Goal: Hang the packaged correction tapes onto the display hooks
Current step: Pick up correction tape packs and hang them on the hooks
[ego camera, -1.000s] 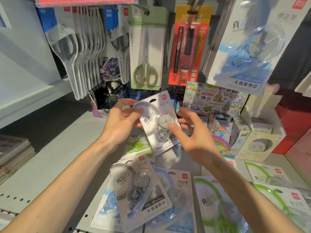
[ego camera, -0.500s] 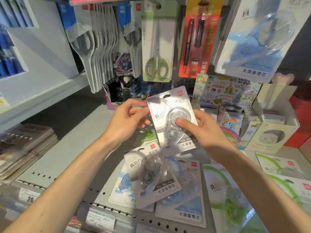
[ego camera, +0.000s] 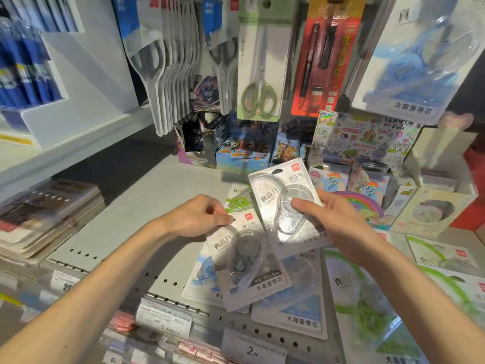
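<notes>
From the head view, the right hand holds a grey pack up above the shelf, thumb pressed across the clear blister and the other fingers curled behind the card, so it is clamped on that pack. The hang slot at the pack's top edge is free and tilted toward the back wall. The left hand sits lower, its fingers drawn together at the top corner of a dark pack lying on the pile; they seem to pinch the card's edge, though the fingertips partly hide the contact. That dark pack rests across blue packs, with green packs spread just beside them to the right. None of these is on a hook yet; above, a hung blue pack shows where they belong, next to the scissors and a red pen card. The trouble I can see coming: the pile is loose and slick, so lifting the dark pack by one corner could drag the blue ones toward the shelf's front lip and over it. The raised pack is held at the blister only, so it may swing and miss the hook tip, or knock the scissors hanging near.
</notes>
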`<state>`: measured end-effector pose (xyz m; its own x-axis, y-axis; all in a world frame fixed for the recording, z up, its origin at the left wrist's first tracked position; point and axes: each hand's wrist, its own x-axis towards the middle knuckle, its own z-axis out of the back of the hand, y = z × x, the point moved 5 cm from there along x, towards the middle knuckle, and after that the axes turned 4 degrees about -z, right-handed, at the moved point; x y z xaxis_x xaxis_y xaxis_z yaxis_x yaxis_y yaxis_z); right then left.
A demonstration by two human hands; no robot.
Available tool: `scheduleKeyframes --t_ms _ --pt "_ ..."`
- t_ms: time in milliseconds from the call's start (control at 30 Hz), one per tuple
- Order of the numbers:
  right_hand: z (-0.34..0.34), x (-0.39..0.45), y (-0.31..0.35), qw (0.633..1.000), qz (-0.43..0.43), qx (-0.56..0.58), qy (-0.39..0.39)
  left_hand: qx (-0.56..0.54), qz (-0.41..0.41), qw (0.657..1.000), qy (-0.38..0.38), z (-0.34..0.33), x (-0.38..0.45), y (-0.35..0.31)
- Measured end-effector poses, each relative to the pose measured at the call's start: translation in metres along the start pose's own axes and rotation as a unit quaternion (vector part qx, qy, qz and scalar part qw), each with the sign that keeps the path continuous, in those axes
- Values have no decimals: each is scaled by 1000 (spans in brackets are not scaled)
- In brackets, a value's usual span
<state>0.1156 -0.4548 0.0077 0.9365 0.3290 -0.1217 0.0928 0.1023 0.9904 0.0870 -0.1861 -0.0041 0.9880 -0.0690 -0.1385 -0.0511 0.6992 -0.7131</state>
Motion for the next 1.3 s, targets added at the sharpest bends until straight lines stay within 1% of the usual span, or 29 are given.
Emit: scheduleKeyframes --t_ms 133,233,400,600,800,867,967,1167,1233,1300 --pt "4 -7 3 999 -11 40 -5 -133 -14 990 -39 7 -3 -14" --pt "10 -13 10 997 -5 73 -19 -208 -51 975 -64 16 -4 -34" --pt "23 -24 29 993 24 108 -34 -245 -116 956 -116 26 -4 -71" --pt "33 -44 48 992 105 72 -24 -242 -204 932 -177 31 -7 -116" --pt "42 -64 69 983 171 43 -50 -287 -253 904 -188 33 -16 -152" --pt "46 -72 78 977 196 40 -68 -303 -256 897 -193 34 -17 -163" --pt "57 -84 94 965 239 25 -108 -370 -241 883 -161 31 -18 -178" --pt "82 -102 119 947 277 71 -145 -459 -243 851 -76 8 -17 -214" --pt "87 -107 123 940 290 85 -159 -458 -229 857 -53 -7 -17 -222" --pt "90 -110 125 935 295 99 -171 -441 -236 865 -31 -23 -17 -228"
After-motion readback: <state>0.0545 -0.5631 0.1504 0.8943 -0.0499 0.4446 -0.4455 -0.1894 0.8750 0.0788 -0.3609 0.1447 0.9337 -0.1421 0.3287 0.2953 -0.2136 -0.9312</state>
